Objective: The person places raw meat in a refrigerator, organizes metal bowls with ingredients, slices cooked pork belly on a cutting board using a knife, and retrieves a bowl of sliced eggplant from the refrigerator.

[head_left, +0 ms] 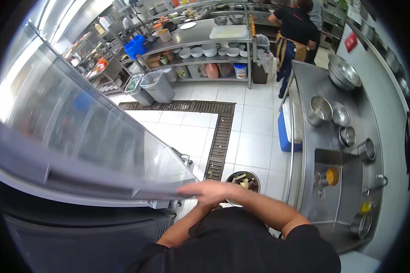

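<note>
My right hand point(210, 191) reaches across my body to the left, its fingers at the frame edge of a glass refrigerator door point(109, 123) that stands swung open. Part of my left hand point(206, 209) shows just below the right one. Its fingers are hidden, so I cannot tell what it holds. Beyond my right forearm is a metal bowl point(258, 186) with cut pale and dark pieces point(244, 181) in it. My forearm covers its near side, and whether it is held or stands on something is hidden.
A steel sink counter point(300, 91) with pots point(320, 110) runs along the right. A floor drain grate point(219, 145) crosses the white tiles. Grey bins point(158, 87) and a shelving table point(196, 38) stand ahead. A person in a dark shirt point(296, 27) stands at the back right.
</note>
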Available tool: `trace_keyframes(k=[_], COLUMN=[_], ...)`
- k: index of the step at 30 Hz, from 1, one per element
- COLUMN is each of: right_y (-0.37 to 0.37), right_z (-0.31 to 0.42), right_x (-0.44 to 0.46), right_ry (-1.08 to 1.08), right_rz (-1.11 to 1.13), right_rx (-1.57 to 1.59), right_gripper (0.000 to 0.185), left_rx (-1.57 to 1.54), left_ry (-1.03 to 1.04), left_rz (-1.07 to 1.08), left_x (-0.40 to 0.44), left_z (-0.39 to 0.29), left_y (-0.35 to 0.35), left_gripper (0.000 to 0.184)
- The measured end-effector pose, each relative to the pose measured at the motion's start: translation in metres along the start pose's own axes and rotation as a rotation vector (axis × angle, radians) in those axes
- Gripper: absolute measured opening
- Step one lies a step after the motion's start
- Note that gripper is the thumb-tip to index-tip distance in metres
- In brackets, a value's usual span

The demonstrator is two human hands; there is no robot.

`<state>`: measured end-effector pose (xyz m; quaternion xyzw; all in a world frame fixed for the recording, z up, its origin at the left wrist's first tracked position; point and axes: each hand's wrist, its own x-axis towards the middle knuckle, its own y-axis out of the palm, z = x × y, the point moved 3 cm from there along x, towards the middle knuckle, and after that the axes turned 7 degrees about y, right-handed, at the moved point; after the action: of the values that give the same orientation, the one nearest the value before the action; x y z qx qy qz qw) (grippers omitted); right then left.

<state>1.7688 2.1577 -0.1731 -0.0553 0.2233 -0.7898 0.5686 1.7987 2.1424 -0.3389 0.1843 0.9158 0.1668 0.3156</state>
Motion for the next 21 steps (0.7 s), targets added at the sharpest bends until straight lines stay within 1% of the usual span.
trace_keyframes(k=[1, 2, 3, 4, 6, 7, 10, 13, 14, 15, 16, 17, 19, 20, 21], right_y=[0.021, 0.034, -0.039, -0.128, -0.141, -0.146, -0.174, -0.239, -0.273, -0.300, -0.318, -0.327, -0.362, -0.380, -0.393], right_z=[-0.019, -0.034, -0.017, -0.002, -0.018, -0.029, -0.069, -0.106, -0.121, -0.145, -0.181, -0.208, -0.231, -0.246, -0.267], right_x=[0.029, 0.044, -0.069, -0.116, -0.087, -0.068, -0.010, 0.033, 0.034, 0.046, 0.058, 0.058, 0.056, 0.053, 0.054], right_ry=[-0.172, -0.176, -0.264, -0.300, -0.247, -0.217, -0.219, -0.191, -0.041, -0.015, 0.015, 0.043, 0.247, 0.290, 0.336], right_rz=[0.096, 0.141, 0.188, 0.239, 0.200, 0.181, 0.048, -0.099, -0.081, -0.194, -0.293, -0.385, -0.466, -0.519, -0.571], right_rx=[-0.014, -0.023, 0.015, 0.043, 0.022, 0.012, -0.013, -0.060, -0.030, -0.086, -0.137, -0.171, -0.128, -0.166, -0.205], right_gripper=[0.065, 0.063, 0.060, 0.058, 0.054, 0.052, 0.048, 0.045, 0.043, 0.043, 0.043, 0.043, 0.045, 0.046, 0.048], left_rx=[-0.010, -0.021, -0.042, -0.086, -0.145, -0.176, -0.270, -0.401, -0.467, -0.527, -0.645, -0.581, -0.426, -0.453, -0.398], left_ry=[0.019, 0.045, 0.036, 0.031, 0.060, 0.080, 0.129, 0.167, 0.178, 0.190, 0.226, 0.169, 0.074, 0.182, 0.105], left_rz=[-0.017, -0.036, -0.145, -0.203, -0.257, -0.294, -0.386, -0.450, -0.447, -0.430, -0.354, -0.417, -0.532, -0.471, -0.494], left_x=[0.009, 0.028, 0.060, 0.088, 0.103, 0.108, 0.138, 0.186, 0.204, 0.218, 0.234, 0.237, 0.242, 0.266, 0.259], left_z=[-0.004, -0.013, -0.028, -0.063, -0.073, -0.076, -0.072, -0.068, -0.068, -0.071, -0.082, -0.099, -0.172, -0.182, -0.236], left_y=[-0.009, 0.001, 0.055, 0.099, 0.074, 0.051, -0.028, -0.102, -0.121, -0.142, -0.159, -0.160, -0.174, -0.192, -0.185], left_gripper=[0.060, 0.061, 0.061, 0.062, 0.063, 0.063, 0.064, 0.066, 0.066, 0.067, 0.067, 0.066, 0.064, 0.063, 0.063])
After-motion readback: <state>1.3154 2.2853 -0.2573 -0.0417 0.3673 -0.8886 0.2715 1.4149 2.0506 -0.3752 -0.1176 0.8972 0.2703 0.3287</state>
